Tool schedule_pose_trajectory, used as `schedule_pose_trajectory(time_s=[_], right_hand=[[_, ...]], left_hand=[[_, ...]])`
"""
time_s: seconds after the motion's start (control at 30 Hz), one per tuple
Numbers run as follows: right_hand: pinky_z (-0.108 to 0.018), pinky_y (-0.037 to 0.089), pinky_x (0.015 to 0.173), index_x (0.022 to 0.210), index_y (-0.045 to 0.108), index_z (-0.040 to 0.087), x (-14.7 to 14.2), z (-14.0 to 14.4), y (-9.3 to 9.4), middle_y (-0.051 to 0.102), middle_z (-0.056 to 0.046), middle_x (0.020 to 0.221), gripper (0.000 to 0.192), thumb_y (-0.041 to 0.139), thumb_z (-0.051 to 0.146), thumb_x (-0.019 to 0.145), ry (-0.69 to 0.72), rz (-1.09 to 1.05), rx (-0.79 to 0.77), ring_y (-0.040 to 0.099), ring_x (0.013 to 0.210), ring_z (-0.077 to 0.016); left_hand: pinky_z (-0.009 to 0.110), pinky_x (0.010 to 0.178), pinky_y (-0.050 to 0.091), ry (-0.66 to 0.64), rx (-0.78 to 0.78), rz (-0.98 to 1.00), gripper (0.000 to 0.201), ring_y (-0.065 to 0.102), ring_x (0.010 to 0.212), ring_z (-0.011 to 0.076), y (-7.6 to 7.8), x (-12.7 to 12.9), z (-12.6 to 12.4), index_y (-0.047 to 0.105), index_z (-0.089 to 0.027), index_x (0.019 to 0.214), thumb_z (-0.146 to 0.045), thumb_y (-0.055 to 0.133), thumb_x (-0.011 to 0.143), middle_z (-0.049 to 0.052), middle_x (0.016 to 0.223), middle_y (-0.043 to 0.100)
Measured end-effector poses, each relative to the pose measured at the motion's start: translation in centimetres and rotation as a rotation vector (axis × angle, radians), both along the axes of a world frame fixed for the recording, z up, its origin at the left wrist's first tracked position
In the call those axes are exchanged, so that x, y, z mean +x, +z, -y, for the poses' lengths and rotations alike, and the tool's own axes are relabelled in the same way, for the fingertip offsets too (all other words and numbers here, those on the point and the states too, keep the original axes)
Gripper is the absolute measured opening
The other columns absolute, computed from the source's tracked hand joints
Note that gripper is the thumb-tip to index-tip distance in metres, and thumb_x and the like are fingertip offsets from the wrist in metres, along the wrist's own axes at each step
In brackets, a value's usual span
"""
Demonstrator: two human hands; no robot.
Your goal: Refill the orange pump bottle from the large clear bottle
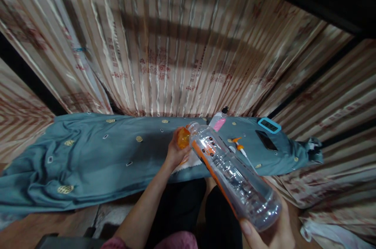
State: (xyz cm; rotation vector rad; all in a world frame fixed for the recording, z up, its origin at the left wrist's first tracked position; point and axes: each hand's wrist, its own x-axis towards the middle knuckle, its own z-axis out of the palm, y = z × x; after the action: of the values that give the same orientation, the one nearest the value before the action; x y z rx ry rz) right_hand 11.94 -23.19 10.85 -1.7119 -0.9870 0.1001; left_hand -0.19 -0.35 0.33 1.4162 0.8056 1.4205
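Observation:
My right hand [272, 231] grips the base of a clear plastic bottle [235, 176] with an orange label, tilted so its open neck points up and left. My left hand [175, 151] holds a small orange cup or cap [183, 138] right at the bottle's mouth. Both are held above a teal cloth-covered surface [96, 159], over a white cloth [190, 161] lying there.
On the teal cloth lie a spray bottle with a pink label [219, 120], a dark phone [266, 140], a timer with a light-blue frame [269, 125] and a small orange-and-white tool [239, 146]. Striped curtains [176, 45] hang behind. My dark-trousered legs [190, 210] are below.

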Motion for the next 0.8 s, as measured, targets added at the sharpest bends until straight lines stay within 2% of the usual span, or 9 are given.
schedule_pose_trajectory(time_s=[0.17,0.33,0.53,0.67,0.8], right_hand=[[-0.031,0.055,0.074,0.141,0.043,0.013,0.2,0.1,-0.1,0.047,-0.017,0.139,0.088,0.067,0.064,0.073,0.01,0.002,0.03,0.031,0.14,-0.0383],[-0.029,0.055,0.072,0.142,0.042,0.013,0.0,0.1,-0.1,0.041,-0.016,0.147,0.093,0.071,0.064,0.07,0.014,-0.052,0.037,0.031,0.142,-0.0377],[-0.028,0.053,0.078,0.142,0.042,0.014,0.8,0.1,-0.7,0.046,-0.015,0.142,0.092,0.07,0.064,0.071,0.029,-0.005,0.045,0.037,0.137,-0.0339],[-0.025,0.053,0.075,0.142,0.044,0.015,1.2,0.1,-0.9,0.052,-0.013,0.133,0.087,0.069,0.063,0.074,0.03,0.144,0.027,0.046,0.127,-0.0294],[-0.025,0.053,0.071,0.142,0.043,0.01,0.0,-0.1,0.1,0.054,-0.014,0.124,0.087,0.063,0.066,0.078,-0.001,0.056,0.016,0.058,0.103,-0.0224]], left_hand=[[0.039,0.095,0.055,-0.008,0.004,0.044,0.067,0.066,0.109,0.024,-0.2,0.2,0.1,0.046,-0.024,0.125,-0.028,0.079,0.066,0.007,0.12,0.064],[0.04,0.096,0.053,0.012,-0.001,0.028,0.067,0.065,0.108,0.0245,-0.2,0.2,0.0,0.048,-0.024,0.124,-0.024,0.079,0.064,0.006,0.119,0.064],[0.039,0.096,0.054,0.0,-0.006,0.069,0.066,0.066,0.107,0.0238,-0.2,0.3,-0.2,0.048,-0.025,0.122,-0.025,0.079,0.063,0.006,0.118,0.065],[0.038,0.096,0.053,0.0,-0.024,0.09,0.067,0.066,0.108,0.0231,-0.1,0.3,-0.2,0.049,-0.024,0.122,-0.023,0.08,0.062,0.005,0.119,0.065],[0.038,0.096,0.053,-0.008,-0.025,0.096,0.068,0.065,0.109,0.0227,-0.4,0.4,-0.2,0.048,-0.024,0.124,-0.02,0.078,0.063,0.006,0.121,0.064]])
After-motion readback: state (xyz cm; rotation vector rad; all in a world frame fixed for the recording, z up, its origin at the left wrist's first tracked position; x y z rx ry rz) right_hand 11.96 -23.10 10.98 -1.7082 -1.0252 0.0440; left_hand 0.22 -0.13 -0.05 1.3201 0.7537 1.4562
